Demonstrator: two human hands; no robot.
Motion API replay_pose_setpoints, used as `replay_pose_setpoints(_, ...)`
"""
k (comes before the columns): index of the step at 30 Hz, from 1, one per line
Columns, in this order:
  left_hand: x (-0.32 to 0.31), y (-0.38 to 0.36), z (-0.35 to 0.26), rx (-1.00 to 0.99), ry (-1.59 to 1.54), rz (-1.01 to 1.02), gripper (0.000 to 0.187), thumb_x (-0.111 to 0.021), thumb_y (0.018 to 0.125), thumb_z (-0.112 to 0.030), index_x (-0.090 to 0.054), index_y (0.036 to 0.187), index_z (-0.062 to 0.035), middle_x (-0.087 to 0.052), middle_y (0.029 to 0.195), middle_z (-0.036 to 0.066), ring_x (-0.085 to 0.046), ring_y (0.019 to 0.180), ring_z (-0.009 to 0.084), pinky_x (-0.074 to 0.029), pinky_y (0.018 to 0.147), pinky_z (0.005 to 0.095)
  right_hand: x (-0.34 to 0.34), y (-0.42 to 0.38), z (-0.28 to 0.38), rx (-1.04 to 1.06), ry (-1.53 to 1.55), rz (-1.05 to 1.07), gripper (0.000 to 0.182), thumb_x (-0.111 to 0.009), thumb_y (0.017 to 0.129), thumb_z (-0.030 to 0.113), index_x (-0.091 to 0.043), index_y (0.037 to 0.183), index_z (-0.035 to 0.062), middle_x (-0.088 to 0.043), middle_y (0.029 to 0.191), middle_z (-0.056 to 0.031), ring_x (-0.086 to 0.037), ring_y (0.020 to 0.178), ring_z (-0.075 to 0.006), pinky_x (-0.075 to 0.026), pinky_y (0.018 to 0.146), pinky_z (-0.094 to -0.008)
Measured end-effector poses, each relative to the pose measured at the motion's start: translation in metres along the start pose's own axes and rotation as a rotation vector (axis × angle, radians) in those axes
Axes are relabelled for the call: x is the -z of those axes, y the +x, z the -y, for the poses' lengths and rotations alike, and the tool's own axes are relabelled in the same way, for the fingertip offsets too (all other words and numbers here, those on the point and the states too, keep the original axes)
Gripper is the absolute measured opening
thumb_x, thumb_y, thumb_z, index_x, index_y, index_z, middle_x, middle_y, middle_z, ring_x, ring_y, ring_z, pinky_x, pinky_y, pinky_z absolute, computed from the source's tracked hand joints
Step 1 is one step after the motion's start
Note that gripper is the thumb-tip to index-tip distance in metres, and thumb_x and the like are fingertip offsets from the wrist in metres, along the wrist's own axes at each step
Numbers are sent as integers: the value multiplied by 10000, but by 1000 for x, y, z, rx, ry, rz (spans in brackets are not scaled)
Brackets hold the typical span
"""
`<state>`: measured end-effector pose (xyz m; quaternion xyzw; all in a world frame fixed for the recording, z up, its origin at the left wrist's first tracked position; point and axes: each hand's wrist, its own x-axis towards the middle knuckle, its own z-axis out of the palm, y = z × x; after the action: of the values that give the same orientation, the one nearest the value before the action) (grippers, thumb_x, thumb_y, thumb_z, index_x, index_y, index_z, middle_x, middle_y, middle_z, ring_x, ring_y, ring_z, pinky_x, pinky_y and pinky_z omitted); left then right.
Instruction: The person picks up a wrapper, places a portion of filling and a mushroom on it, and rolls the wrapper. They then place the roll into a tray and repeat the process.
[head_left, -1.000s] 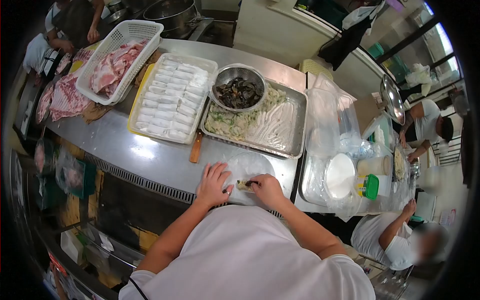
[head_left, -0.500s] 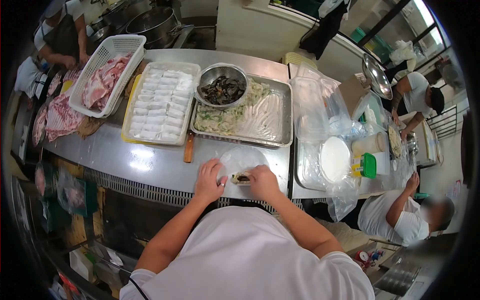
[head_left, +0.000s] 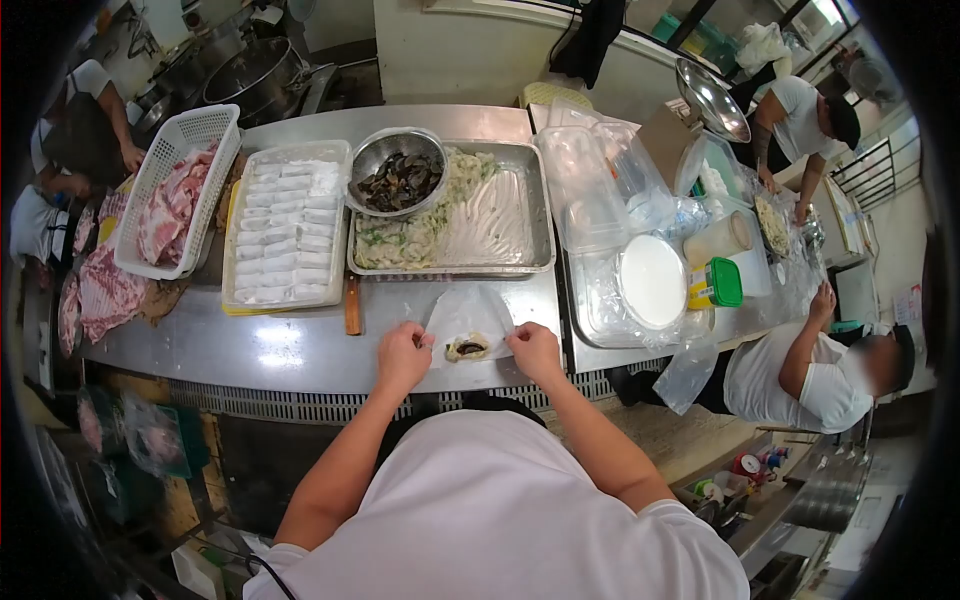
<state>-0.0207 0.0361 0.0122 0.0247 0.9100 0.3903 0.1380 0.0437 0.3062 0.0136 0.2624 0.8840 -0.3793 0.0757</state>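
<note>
On the steel counter before me lies a translucent rice paper wrapper, its far part reaching toward the trays. A small mound of pale filling with dark pieces on top sits on its near part. My left hand pinches the wrapper's left edge with curled fingers. Across from it, my right hand grips the right edge between thumb and fingers. Just beyond is a metal tray with greenish-white filling on its left, and a steel colander of dark pieces rests over that tray's left part.
White rolls fill a plastic tray at left, with a wooden handle beside it. Further left are a white basket of raw meat and more meat slabs. Containers and a white round lid stand right. Several co-workers stand around.
My right hand has left the filling and moved to the wrapper's right edge. My left hand has gone from resting flat to pinching the left edge. The camera view has shifted slightly.
</note>
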Motion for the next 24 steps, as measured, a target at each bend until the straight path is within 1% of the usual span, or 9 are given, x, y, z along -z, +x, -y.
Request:
replay_pose_setpoints(3,-5,-5,8,85,-133,-22,255,-831,962,-247,-744,1018,-15,-774,849,167,-739,781,365,-564,738,493,2,-8,0,-260,625,101,321,-855,922,222,-745,1120,-5,-746,891,-74,-687,718,-184,-586,650,-340)
replay_pose_setpoints(6,-2,-18,5,149,-243,14,289,-831,974,-281,-742,1010,-9,-774,873,182,-736,784,361,-568,746,469,10,-19,19,-323,672,143,376,-881,911,194,-698,1155,-25,-694,903,-40,-640,691,-144,-548,575,-301)
replay_pose_setpoints(9,-5,-26,14,112,-123,152,304,-844,958,-279,-743,989,5,-770,859,188,-733,775,355,-572,747,460,4,-17,13,-334,612,178,328,-901,875,157,-715,1062,-37,-691,849,-57,-633,659,-147,-536,535,-320)
replay_pose_setpoints(12,-10,-29,25,158,-74,235,249,-829,978,-226,-774,1027,11,-798,868,127,-750,751,229,-591,720,397,1,-13,6,-328,431,271,259,-901,868,137,-731,983,-21,-672,787,-52,-612,622,-144,-523,502,-332)
replay_pose_setpoints(15,-17,-27,32,170,-97,223,226,-835,968,-190,-772,981,26,-769,810,106,-733,683,201,-584,657,369,-2,-21,5,-281,386,247,213,-898,863,117,-729,907,-4,-657,737,-46,-590,582,-140,-505,489,-327)
replay_pose_setpoints(18,-20,-30,34,179,-234,205,208,-830,970,-161,-762,975,36,-747,781,89,-714,638,172,-565,598,349,-5,-24,-2,-251,472,187,207,-894,865,108,-720,912,6,-648,726,-31,-575,567,-127,-501,482,-322)
replay_pose_setpoints(21,-24,-33,37,176,-263,168,199,-820,979,-142,-755,978,47,-753,789,87,-714,647,155,-552,579,329,-1,-34,4,-366,533,208,195,-886,870,99,-711,909,21,-634,706,-13,-567,554,-116,-503,483,-308)
replay_pose_setpoints(24,-19,-40,24,284,-398,180,225,-827,970,-165,-738,929,37,-766,775,134,-721,682,198,-549,637,393,-1,-40,6,-462,708,252,181,-874,879,85,-702,904,34,-628,703,-8,-568,559,-108,-501,483,-292)
